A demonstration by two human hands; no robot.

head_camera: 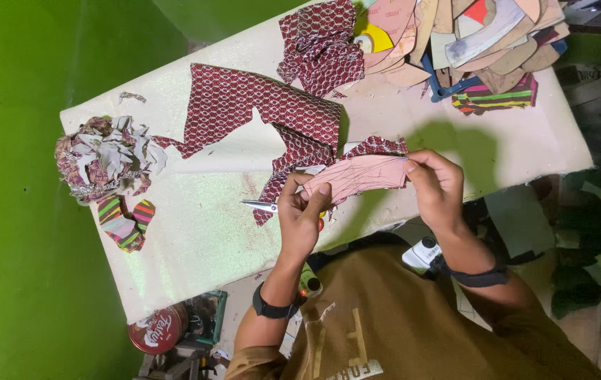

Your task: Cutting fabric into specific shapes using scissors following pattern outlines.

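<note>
Pink pattern piece (360, 176) sat between both hands, held just above the near edge of the white table (195, 239), laid flat against a strip of dark red patterned fabric (293, 151). Left hand (302, 214) held scissors (262, 205), fingers closed round the handles, thumb pressed on the left end of the pink piece; blades pointed left, looked nearly together but too small to be sure. Right hand (438, 186) pinched the right end of the pink piece, thumb and fingertips clamped on it with red fabric edge (378, 146) showing just behind. Black band on each wrist.

Fabric ran from the hands up and to the left across the table, with a crumpled bunch of the same cloth (321, 46) at the far side. Stack of card templates (455, 35) far right, striped multicolour scrap (494, 95) just beside it. Heap of offcuts (103, 158) at the left edge, striped cut shapes (128, 222) just near of it. Round red tin (156, 329) below the table, near left. Green wall (19, 211) on the left.
</note>
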